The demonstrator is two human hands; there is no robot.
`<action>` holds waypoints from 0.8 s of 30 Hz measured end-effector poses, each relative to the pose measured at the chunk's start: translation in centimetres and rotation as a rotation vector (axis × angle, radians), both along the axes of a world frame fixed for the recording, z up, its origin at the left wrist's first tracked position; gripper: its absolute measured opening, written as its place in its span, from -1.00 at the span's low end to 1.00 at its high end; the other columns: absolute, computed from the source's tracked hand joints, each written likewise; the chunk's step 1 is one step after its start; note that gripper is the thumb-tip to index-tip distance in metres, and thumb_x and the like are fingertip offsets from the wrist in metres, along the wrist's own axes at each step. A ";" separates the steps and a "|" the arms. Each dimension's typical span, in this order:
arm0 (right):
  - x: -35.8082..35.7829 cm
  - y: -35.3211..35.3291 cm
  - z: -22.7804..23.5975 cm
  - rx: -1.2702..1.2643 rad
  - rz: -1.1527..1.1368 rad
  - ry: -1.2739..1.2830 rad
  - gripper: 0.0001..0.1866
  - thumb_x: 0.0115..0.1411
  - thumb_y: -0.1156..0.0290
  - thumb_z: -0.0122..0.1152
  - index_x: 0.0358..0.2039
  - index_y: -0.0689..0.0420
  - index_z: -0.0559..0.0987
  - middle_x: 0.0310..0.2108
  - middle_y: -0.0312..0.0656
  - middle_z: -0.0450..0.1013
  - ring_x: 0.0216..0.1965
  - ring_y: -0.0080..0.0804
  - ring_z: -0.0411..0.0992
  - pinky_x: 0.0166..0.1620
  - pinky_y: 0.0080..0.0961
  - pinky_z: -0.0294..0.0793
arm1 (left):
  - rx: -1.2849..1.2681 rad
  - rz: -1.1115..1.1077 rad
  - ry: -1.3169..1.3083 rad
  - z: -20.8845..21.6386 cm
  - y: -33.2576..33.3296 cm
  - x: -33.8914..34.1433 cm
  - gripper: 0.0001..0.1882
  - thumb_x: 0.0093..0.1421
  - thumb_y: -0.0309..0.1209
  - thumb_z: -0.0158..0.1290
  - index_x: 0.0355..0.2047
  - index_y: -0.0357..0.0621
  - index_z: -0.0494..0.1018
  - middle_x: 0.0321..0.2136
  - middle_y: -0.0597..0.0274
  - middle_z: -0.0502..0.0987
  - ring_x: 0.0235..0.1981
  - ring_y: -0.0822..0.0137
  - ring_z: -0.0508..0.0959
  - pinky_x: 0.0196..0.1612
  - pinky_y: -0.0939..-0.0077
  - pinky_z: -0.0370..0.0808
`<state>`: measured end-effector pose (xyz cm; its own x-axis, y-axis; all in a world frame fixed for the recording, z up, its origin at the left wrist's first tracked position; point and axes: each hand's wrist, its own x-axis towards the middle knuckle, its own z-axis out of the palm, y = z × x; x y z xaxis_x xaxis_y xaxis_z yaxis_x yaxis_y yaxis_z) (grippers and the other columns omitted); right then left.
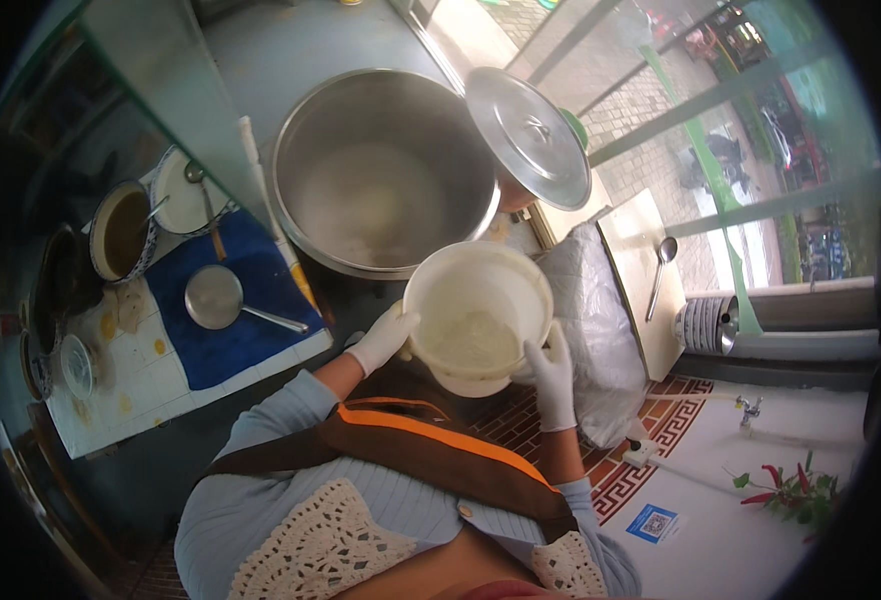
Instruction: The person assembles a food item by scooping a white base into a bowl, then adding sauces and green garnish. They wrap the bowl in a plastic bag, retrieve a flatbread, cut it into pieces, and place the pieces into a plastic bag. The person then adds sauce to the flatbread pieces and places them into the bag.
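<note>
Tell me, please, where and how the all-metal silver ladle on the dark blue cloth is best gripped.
I'd grip the all-metal silver ladle by its long, thin handle, near its end, probably coming from the right above the dark blue cloth. The handle points away from the round bowl, roughly toward the white-gloved left hand, which holds the white plastic bucket.

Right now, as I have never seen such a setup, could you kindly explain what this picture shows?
There is no robot: a camera worn on someone's head looks down through a fisheye lens, bending straight edges. The white-gloved left hand and right hand hold a white bucket near a large steel pot; a metal lid is at the pot's right. On the tiled table at left, a metal ladle rests on a blue cloth, near a patterned bowl of brown liquid.
</note>
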<state>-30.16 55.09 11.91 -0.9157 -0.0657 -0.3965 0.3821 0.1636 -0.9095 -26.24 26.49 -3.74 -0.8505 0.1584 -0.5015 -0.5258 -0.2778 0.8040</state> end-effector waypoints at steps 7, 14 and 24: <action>-8.0 -7.2 6.2 0.117 0.140 0.088 -0.20 0.32 0.38 0.27 0.50 0.35 0.22 -0.29 -0.22 0.52 -0.45 -0.58 0.51 -0.44 -0.66 0.58 | 0.437 0.072 -0.276 0.1 -2.4 -5.1 -0.61 0.46 -0.02 -0.18 -0.17 0.00 0.52 -0.47 0.38 0.50 -0.64 0.54 0.35 -0.67 0.69 0.09; -15.9 -12.0 7.1 0.230 0.360 0.120 -0.34 0.32 0.35 0.28 0.37 0.37 0.42 -0.37 -0.30 0.50 -0.47 -0.64 0.46 -0.46 -0.56 0.60 | 0.727 0.102 -0.421 -1.5 -4.6 -7.7 -0.60 0.49 -0.02 -0.19 -0.29 -0.01 0.46 -0.54 0.38 0.41 -0.66 0.55 0.33 -0.78 0.76 0.07; -22.5 -17.2 5.4 0.298 0.516 0.081 -0.67 0.37 0.19 0.27 -0.07 0.21 0.70 -0.35 -0.35 0.52 -0.40 -0.61 0.49 -0.44 -0.55 0.52 | 1.057 0.169 -0.524 -3.0 -6.0 -8.4 -0.65 0.49 -0.03 -0.12 -0.16 0.00 0.49 -0.44 0.29 0.50 -0.61 0.43 0.42 -0.78 0.76 0.24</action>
<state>-52.69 37.93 17.27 -0.8230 -0.4065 -0.3968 0.1170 0.5623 -0.8186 -34.62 20.51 -6.72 -0.6306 0.6077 -0.4827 -0.6150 -0.7707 -0.1668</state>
